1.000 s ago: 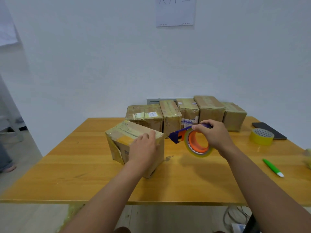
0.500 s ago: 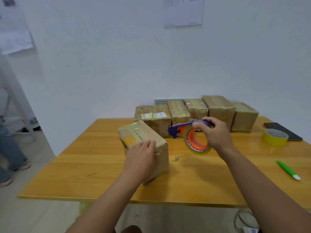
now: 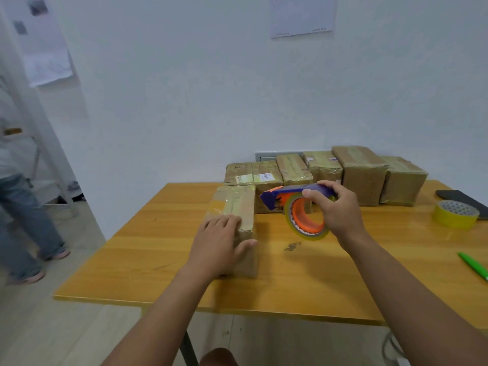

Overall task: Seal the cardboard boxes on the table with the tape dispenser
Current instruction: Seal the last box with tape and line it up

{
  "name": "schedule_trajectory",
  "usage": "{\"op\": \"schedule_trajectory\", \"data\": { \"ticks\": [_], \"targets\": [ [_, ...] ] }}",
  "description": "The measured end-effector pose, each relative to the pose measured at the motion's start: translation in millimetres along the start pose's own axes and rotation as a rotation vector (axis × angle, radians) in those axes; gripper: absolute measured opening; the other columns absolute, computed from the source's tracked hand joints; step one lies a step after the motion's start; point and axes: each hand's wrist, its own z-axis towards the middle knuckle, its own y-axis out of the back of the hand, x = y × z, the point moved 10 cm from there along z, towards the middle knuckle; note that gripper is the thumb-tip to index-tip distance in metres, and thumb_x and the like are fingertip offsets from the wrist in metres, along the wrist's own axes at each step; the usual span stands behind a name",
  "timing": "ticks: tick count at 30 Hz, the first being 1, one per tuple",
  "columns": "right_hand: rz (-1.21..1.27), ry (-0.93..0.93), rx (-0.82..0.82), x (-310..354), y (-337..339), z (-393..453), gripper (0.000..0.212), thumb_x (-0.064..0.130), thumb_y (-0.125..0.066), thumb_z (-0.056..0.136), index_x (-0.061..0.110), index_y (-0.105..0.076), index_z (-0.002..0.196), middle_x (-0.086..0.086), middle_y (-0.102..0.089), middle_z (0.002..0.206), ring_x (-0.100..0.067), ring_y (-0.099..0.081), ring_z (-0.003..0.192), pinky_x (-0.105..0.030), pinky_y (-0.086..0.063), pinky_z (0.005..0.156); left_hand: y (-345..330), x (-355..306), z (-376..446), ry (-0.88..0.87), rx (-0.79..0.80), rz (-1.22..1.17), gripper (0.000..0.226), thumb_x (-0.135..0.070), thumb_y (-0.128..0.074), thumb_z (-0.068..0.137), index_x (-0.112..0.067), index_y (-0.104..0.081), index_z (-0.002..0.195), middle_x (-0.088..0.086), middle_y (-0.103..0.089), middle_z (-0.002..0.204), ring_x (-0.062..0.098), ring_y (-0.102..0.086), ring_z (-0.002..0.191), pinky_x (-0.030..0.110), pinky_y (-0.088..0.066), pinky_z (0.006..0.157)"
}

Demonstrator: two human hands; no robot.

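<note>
Left hand [image 3: 220, 243] lies across the near end of the front box [image 3: 235, 207] at the table's [image 3: 158, 249] left-centre, thumb down its side. Right hand [image 3: 336, 207] grips the tape dispenser [image 3: 295, 204], held just right of the box. Best to lay the tape along the top seam — box braced. Row of boxes [image 3: 356, 173] crowds close behind; spare tape roll [image 3: 456, 213] and green pen [image 3: 474, 265] lie well right.

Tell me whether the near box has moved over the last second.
Yes. The near box has turned under the left hand; it sat askew to the row of boxes, now squarely in line with it.
</note>
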Motion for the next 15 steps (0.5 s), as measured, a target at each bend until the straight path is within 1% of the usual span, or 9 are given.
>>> {"op": "schedule_trajectory", "data": {
  "ticks": [2, 4, 6, 7, 8, 10, 12, 14, 15],
  "targets": [
    [0.013, 0.005, -0.004, 1, -1, -2, 0.049, 0.041, -0.076, 0.08, 0.017, -0.062, 0.121, -0.002, -0.061, 0.111, -0.018, -0.057, 0.101, -0.032, -0.052, 0.081, 0, -4, 1, 0.001, -0.069, 0.012, 0.057, -0.069, -0.036, 0.092, -0.034, -0.043, 0.137, -0.009, -0.048, 0.142, 0.015, -0.04, 0.132, 0.035, -0.025, 0.111],
    [0.029, 0.013, -0.008, 2, -1, -4, 0.049, 0.039, -0.076, 0.081, 0.017, -0.061, 0.122, -0.002, -0.061, 0.111, -0.015, -0.057, 0.101, -0.027, -0.049, 0.078, -2, 0, 2, 0.024, -0.066, -0.005, 0.047, -0.06, -0.038, 0.091, -0.032, -0.049, 0.127, -0.008, -0.052, 0.133, 0.016, -0.043, 0.125, 0.035, -0.026, 0.108],
    [0.043, 0.019, -0.022, 3, 2, -5, 0.046, 0.035, -0.076, 0.082, 0.015, -0.062, 0.122, 0.002, -0.06, 0.11, -0.006, -0.056, 0.099, -0.02, -0.045, 0.076, -2, 5, 1, 0.063, -0.059, -0.036, 0.038, -0.053, -0.035, 0.083, -0.027, -0.047, 0.109, -0.006, -0.055, 0.114, 0.017, -0.048, 0.112, 0.032, -0.031, 0.101],
    [0.054, 0.02, -0.031, 3, 4, -5, 0.045, 0.033, -0.075, 0.083, 0.015, -0.062, 0.121, 0.006, -0.058, 0.108, 0.001, -0.054, 0.098, -0.016, -0.042, 0.074, -1, 7, 1, 0.071, -0.066, -0.052, 0.035, -0.051, -0.034, 0.08, -0.026, -0.044, 0.103, -0.007, -0.053, 0.106, 0.017, -0.049, 0.106, 0.03, -0.032, 0.096],
    [0.069, 0.02, -0.042, 2, 5, -5, 0.043, 0.031, -0.075, 0.083, 0.015, -0.062, 0.121, 0.01, -0.057, 0.105, 0.005, -0.053, 0.096, -0.014, -0.041, 0.073, -1, 8, 1, 0.073, -0.076, -0.066, 0.034, -0.052, -0.035, 0.081, -0.026, -0.042, 0.101, -0.007, -0.051, 0.102, 0.016, -0.05, 0.102, 0.03, -0.034, 0.093],
    [0.101, 0.019, -0.065, 1, 6, -6, 0.044, 0.031, -0.076, 0.083, 0.014, -0.062, 0.122, 0.013, -0.057, 0.103, -0.005, -0.056, 0.098, -0.018, -0.044, 0.075, -3, 10, 4, 0.075, -0.086, -0.065, 0.039, -0.062, -0.038, 0.087, -0.026, -0.043, 0.103, -0.008, -0.05, 0.104, 0.015, -0.049, 0.104, 0.03, -0.036, 0.093],
    [0.123, 0.018, -0.081, -1, 5, -7, 0.045, 0.031, -0.076, 0.083, 0.015, -0.062, 0.122, 0.011, -0.058, 0.103, -0.013, -0.057, 0.099, -0.024, -0.047, 0.077, -6, 11, 6, 0.073, -0.1, -0.01, 0.049, -0.07, -0.037, 0.09, -0.029, -0.047, 0.114, -0.007, -0.051, 0.116, 0.015, -0.046, 0.113, 0.033, -0.035, 0.1],
    [0.146, 0.02, -0.095, -2, 4, -7, 0.044, 0.031, -0.076, 0.082, 0.017, -0.062, 0.121, 0.01, -0.059, 0.103, -0.014, -0.058, 0.099, -0.027, -0.049, 0.079, -10, 14, 7, 0.066, -0.122, 0.001, 0.051, -0.066, -0.038, 0.093, -0.032, -0.047, 0.129, -0.005, -0.05, 0.129, 0.017, -0.043, 0.122, 0.036, -0.031, 0.105],
    [0.153, 0.02, -0.101, -2, 4, -7, 0.043, 0.031, -0.076, 0.082, 0.017, -0.062, 0.12, 0.01, -0.06, 0.103, -0.014, -0.058, 0.099, -0.029, -0.051, 0.08, -11, 16, 7, 0.065, -0.137, -0.028, 0.05, -0.063, -0.04, 0.093, -0.032, -0.049, 0.132, -0.004, -0.049, 0.133, 0.018, -0.042, 0.125, 0.037, -0.028, 0.107]
  ]
}}
